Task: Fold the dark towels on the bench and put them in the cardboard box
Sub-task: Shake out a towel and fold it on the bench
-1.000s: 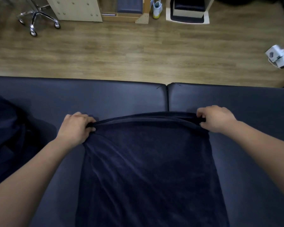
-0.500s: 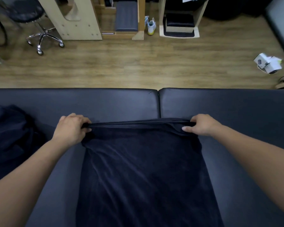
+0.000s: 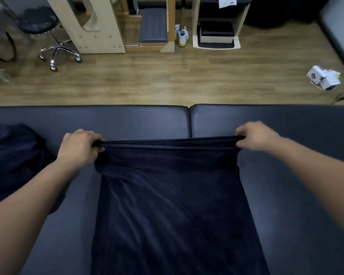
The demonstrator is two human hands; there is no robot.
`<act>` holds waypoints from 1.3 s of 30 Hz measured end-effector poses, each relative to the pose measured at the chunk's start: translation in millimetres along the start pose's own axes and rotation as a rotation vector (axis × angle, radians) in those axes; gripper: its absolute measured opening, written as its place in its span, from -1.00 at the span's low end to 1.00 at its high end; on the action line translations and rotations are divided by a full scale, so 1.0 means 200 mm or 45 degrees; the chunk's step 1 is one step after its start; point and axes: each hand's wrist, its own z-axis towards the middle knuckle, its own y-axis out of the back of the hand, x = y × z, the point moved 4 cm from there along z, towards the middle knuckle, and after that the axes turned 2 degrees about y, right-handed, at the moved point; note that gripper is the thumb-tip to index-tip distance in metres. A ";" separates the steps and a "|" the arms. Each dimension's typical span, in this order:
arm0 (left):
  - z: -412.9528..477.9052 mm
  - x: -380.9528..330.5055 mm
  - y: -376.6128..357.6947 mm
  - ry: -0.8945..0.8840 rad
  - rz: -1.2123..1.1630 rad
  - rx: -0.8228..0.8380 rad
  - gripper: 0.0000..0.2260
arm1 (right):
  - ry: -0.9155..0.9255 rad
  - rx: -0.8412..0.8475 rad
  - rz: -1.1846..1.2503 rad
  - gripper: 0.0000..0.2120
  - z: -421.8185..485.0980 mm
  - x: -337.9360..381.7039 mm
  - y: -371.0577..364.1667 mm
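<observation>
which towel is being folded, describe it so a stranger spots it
Start at the dark padded bench below the wooden floor. Over the seam between its two cushions lies a navy towel, its far edge pinched by the left hand and right hand. Unlike the crumpled dark heap at the bench's left end, it is spread out.

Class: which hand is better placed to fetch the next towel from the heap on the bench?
Likely the left hand: the heap lies on its side of the bench; the right hand grips the towel's opposite corner.
</observation>
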 end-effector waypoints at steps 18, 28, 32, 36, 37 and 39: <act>-1.29 -0.26 1.27 -0.355 -0.098 -0.468 -0.73 | -0.074 -0.281 -0.512 -0.97 -1.72 0.08 0.74; -2.25 -0.18 1.87 -0.318 -0.277 -0.792 -0.82 | -0.182 -0.980 -0.592 -0.76 -2.75 0.44 1.06; -2.42 -0.11 2.14 -0.109 -0.112 -1.036 -0.87 | -0.136 -1.138 -0.599 -0.88 -3.07 0.54 1.14; -2.51 -0.08 2.31 -0.104 -0.137 -1.110 -0.89 | -0.099 -1.516 -0.576 -0.84 -3.31 0.59 1.27; -2.53 -0.08 2.37 -0.093 -0.117 -1.145 -0.89 | -0.069 -1.428 -0.623 -0.87 -3.33 0.60 1.25; -2.57 -0.06 2.47 0.012 -0.067 -1.261 -0.86 | 0.003 -1.308 -0.714 -0.83 -3.38 0.61 1.27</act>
